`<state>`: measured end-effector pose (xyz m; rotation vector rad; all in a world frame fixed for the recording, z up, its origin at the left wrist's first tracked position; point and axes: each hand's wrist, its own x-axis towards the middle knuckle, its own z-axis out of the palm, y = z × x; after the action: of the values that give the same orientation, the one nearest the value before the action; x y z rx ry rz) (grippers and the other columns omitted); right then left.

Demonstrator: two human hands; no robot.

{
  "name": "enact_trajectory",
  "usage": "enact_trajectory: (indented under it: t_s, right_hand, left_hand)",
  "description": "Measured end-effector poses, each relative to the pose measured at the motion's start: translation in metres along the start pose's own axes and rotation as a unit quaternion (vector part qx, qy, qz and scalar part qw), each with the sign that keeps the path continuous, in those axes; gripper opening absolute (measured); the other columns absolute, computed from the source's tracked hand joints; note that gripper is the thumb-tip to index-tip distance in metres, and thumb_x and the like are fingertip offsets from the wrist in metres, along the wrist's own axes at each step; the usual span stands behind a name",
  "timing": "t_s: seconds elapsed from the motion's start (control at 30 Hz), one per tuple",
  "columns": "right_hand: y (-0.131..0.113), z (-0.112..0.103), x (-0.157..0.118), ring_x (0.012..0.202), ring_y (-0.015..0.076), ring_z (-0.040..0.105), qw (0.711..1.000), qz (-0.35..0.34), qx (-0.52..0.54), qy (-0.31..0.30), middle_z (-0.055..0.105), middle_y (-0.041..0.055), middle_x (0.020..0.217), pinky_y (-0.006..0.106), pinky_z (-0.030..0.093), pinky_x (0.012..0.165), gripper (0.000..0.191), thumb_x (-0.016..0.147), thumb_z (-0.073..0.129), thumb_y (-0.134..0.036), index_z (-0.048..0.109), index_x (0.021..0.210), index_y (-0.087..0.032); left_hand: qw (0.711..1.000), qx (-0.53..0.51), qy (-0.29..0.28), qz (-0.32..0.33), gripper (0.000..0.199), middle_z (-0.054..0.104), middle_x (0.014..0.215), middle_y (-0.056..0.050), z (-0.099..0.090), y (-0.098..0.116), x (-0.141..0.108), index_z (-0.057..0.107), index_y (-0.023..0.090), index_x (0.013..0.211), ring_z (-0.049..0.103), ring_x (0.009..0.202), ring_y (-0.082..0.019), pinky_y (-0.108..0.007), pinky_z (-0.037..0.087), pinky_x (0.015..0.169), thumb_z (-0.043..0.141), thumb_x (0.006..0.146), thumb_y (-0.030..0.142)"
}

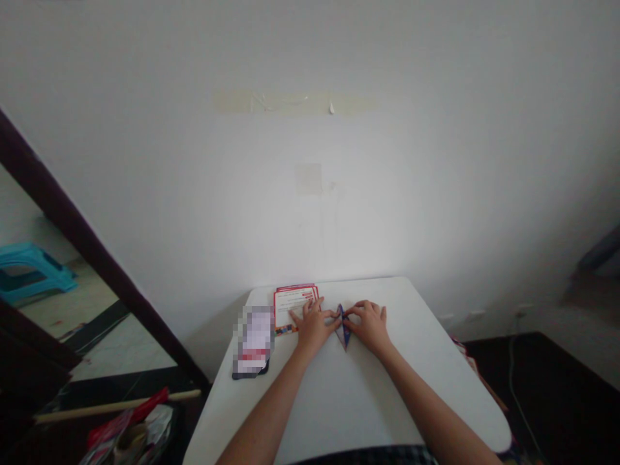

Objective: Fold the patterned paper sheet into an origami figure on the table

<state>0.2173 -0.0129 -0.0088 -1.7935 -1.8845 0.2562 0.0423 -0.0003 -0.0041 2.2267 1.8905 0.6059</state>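
Note:
A small folded piece of paper (344, 336), purple-blue and pale with a pointed lower end, stands between my two hands over the white table (349, 400). My left hand (314, 326) pinches its left side with thumb and forefinger, the other fingers spread over some red-bordered cards. On the paper's right side, my right hand (371, 325) closes its thumb and forefinger, its remaining fingers loosely curled. The stack of printed cards (287, 307) lies just left of the paper, partly under my left fingers.
A phone (254, 342) with a blurred-out screen lies at the table's left. Behind the table rises a white wall (310, 232). On the left are a dark-framed mirror (97, 239) showing a blue stool (36, 268), and a bag of odds and ends (138, 433) below.

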Motion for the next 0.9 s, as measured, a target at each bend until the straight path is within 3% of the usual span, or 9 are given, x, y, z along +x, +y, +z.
enact_trajectory:
  t_s: [0.27, 0.53, 0.9]
  right_hand:
    - [-0.0017, -0.0005, 0.0002, 0.122, 0.0286, 0.040, 1.000, 0.003, 0.005, -0.002, 0.055, 0.0019, 0.117, 0.066, 0.011, 0.108, 0.021, 0.079, 0.068, -0.046, 0.070, 0.100, -0.041]
    - [-0.0030, -0.0007, 0.0009, 0.125, 0.0271, 0.038, 0.999, 0.028, 0.000, -0.025, 0.054, 0.0011, 0.121, 0.062, 0.010, 0.110, 0.022, 0.081, 0.066, -0.041, 0.069, 0.103, -0.040]
    - [-0.0016, -0.0021, -0.0024, 0.124, 0.0279, 0.038, 1.000, 0.013, -0.003, 0.000, 0.054, 0.0020, 0.120, 0.062, 0.011, 0.110, 0.022, 0.081, 0.065, -0.045, 0.069, 0.102, -0.039]
  left_hand:
    - [1.000, 0.014, 0.007, 0.006, 0.025, 0.049, 0.144, 0.002, -0.0005, 0.0010, 0.0019, 0.073, 0.044, 0.097, 0.028, 0.138, -0.037, -0.080, 0.002, 0.103, 0.060, 0.080, 0.057]
    - [0.999, 0.023, -0.036, -0.010, 0.028, 0.038, 0.152, 0.006, -0.0045, -0.0015, 0.0030, 0.071, 0.047, 0.100, 0.018, 0.142, -0.040, -0.084, 0.004, 0.098, 0.054, 0.083, 0.061]
    - [0.999, 0.031, -0.019, -0.003, 0.028, 0.039, 0.152, 0.007, -0.0015, 0.0008, -0.0008, 0.069, 0.047, 0.103, 0.016, 0.143, -0.040, -0.082, 0.002, 0.100, 0.059, 0.080, 0.058]
